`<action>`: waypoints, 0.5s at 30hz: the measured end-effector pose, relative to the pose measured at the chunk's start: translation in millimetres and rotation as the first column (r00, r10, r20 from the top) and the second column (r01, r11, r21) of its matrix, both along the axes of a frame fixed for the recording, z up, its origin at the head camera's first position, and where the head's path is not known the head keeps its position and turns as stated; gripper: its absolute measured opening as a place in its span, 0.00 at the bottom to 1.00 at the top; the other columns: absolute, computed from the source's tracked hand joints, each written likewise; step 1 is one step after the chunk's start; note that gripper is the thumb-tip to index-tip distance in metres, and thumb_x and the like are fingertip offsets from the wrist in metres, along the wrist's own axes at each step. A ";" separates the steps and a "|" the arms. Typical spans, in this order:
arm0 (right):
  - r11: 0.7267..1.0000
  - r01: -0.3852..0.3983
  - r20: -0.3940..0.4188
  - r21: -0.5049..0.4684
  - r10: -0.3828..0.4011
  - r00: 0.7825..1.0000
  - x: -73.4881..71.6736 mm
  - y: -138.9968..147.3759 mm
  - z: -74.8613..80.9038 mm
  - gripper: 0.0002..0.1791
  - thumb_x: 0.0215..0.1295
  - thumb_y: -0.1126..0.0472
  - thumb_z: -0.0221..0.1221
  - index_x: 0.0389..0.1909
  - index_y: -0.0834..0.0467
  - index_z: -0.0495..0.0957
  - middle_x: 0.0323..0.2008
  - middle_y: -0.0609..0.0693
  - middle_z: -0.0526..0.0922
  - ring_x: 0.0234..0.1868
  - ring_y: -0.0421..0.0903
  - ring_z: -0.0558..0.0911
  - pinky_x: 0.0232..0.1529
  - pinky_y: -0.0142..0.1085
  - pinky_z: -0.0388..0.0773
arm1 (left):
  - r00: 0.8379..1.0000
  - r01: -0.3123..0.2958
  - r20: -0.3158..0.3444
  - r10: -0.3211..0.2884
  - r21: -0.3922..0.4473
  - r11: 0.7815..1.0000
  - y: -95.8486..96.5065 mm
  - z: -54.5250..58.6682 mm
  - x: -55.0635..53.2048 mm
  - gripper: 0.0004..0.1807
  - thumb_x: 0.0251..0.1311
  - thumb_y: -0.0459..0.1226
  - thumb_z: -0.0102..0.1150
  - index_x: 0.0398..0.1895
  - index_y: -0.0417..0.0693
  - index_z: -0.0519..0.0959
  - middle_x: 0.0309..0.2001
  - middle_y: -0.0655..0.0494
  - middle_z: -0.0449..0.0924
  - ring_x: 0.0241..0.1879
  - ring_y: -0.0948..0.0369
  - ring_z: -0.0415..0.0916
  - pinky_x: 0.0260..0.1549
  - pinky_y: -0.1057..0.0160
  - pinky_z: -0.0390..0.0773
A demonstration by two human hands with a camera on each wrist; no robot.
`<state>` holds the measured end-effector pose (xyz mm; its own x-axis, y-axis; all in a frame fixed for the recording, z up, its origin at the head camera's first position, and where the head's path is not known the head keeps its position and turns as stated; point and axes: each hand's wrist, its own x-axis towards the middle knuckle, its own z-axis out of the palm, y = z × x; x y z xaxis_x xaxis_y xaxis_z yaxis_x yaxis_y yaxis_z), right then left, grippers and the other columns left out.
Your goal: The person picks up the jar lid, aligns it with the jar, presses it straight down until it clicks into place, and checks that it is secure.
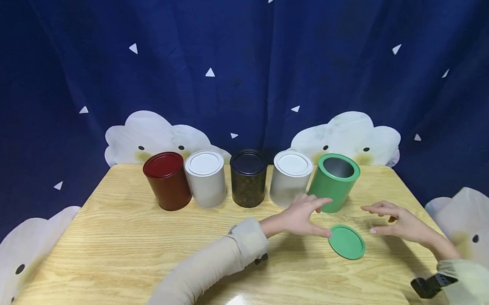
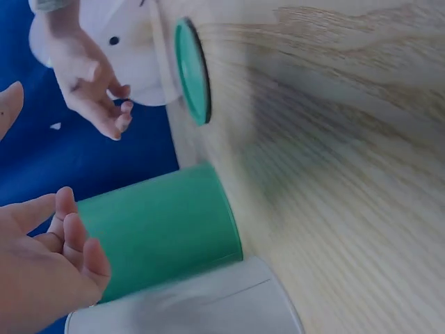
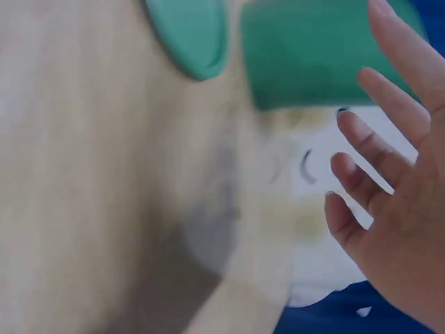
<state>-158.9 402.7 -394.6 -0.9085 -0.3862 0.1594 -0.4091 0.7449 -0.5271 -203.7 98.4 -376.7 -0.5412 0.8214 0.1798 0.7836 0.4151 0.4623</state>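
Observation:
An uncovered green can (image 1: 329,190) stands at the right end of a row of cans, its grey inside showing. Its round green lid (image 1: 346,242) lies on the table in front of it. My left hand (image 1: 301,215) is held above the table just left of the lid, thumb and fingers spread apart, thumb tip overlapping the lid's edge in the head view. To the right of the lid hovers my right hand (image 1: 401,223), fingers loosely extended toward the can and nothing in its grasp. In the right wrist view, the fingers (image 3: 379,149) spread below the green can (image 3: 313,56).
Left of the green can stand a lidded white can (image 1: 286,186), a black can (image 1: 248,184), another white can (image 1: 207,185) and a dark red can (image 1: 171,188). The wooden table (image 1: 121,247) ends at a blue curtain (image 1: 240,57) with cloud shapes.

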 end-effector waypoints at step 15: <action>0.972 -0.230 0.052 0.049 0.227 0.972 2.3 9.2 -38.7 0.45 0.40 0.54 0.72 0.62 0.58 0.65 0.46 0.53 0.65 0.45 0.35 0.58 0.36 0.33 0.59 | 0.998 -0.056 -0.030 0.049 -0.289 0.956 33.4 -19.3 -3.8 0.48 0.45 0.62 0.61 0.69 0.57 0.56 0.50 0.59 0.67 0.43 0.66 0.60 0.32 0.72 0.58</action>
<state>-156.6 411.9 -433.2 -0.8010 -0.5914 0.0930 -0.5484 0.6625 -0.5103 -207.5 131.8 -396.0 -0.5836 0.8106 -0.0491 0.7658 0.5695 0.2987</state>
